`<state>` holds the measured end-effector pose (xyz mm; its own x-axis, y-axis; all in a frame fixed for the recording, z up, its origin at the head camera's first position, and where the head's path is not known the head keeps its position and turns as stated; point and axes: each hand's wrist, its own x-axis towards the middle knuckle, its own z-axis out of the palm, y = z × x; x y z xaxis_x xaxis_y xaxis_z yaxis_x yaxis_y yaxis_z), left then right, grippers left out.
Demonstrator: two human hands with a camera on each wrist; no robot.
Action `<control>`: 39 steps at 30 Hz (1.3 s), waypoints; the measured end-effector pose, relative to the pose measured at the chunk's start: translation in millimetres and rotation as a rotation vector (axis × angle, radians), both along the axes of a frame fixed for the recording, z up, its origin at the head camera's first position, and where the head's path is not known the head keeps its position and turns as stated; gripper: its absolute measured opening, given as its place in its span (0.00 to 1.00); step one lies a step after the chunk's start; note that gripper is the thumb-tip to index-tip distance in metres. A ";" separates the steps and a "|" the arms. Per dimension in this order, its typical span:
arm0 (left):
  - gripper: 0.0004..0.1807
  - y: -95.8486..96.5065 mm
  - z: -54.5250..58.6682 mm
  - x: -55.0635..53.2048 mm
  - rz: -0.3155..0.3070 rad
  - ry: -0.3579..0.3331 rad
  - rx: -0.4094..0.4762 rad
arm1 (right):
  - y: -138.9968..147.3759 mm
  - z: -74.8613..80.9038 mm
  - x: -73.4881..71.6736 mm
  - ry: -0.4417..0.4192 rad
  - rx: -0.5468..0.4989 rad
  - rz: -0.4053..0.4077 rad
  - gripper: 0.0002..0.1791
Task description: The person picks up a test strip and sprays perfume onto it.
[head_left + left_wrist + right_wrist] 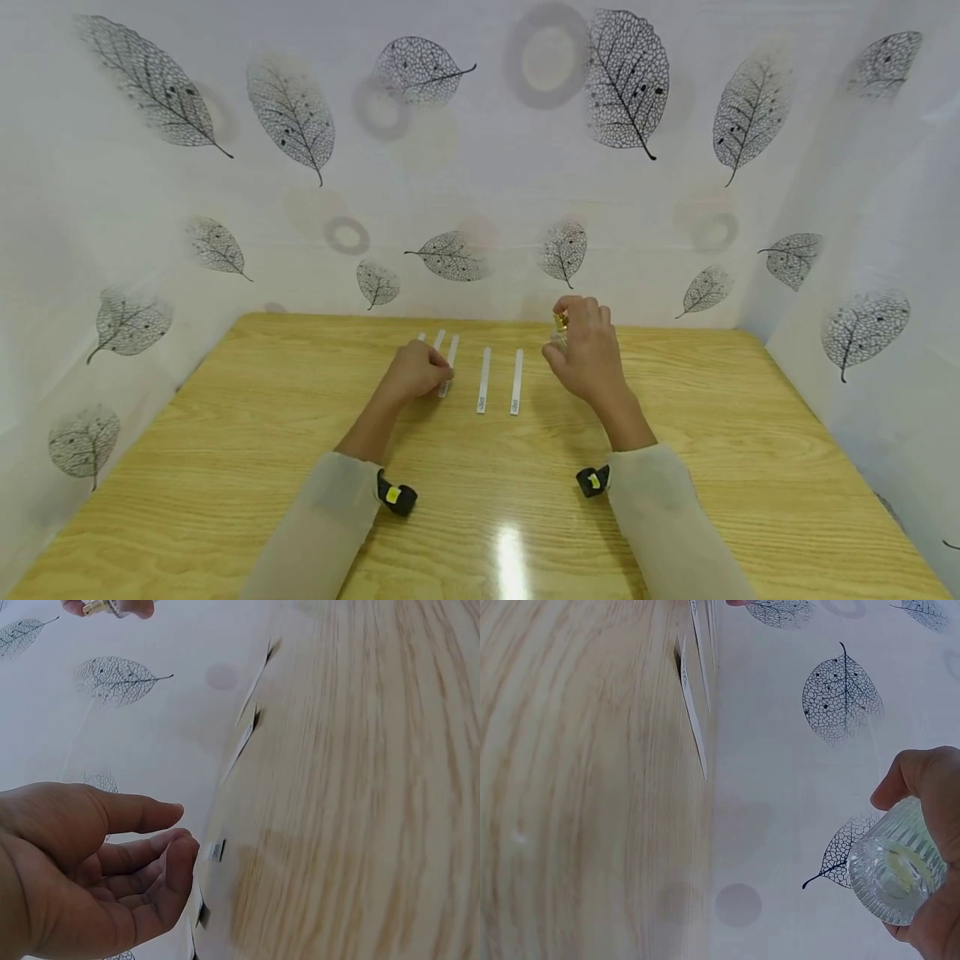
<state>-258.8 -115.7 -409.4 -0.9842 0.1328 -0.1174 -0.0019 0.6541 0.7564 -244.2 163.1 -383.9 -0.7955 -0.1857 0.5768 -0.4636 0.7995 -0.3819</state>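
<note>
My right hand (592,350) grips a ribbed clear glass perfume bottle (896,870) with a gold neck (562,320), raised off the table. The index finger bends over the bottle's top. Its faceted base faces the right wrist camera. My left hand (417,371) is at a white paper strip (453,350) and covers part of it. Thumb and bent fingers stand apart in the left wrist view, beside the strip's printed end (216,850); whether they touch it is unclear. Between the hands lie two more printed strips, one nearer the left (483,379) and another (517,381) nearer the bottle.
More white strips (438,339) lie left of the covered one, partly hidden by the left hand. The wooden table (480,483) ends at a pale leaf-printed cloth (480,192) behind and at both sides. Black straps with cameras (396,497) sit on both wrists.
</note>
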 end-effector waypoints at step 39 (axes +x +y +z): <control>0.15 30.3 -7.6 12.2 -0.168 -0.148 0.045 | 1.2 -1.4 -0.5 0.041 -0.003 0.023 0.27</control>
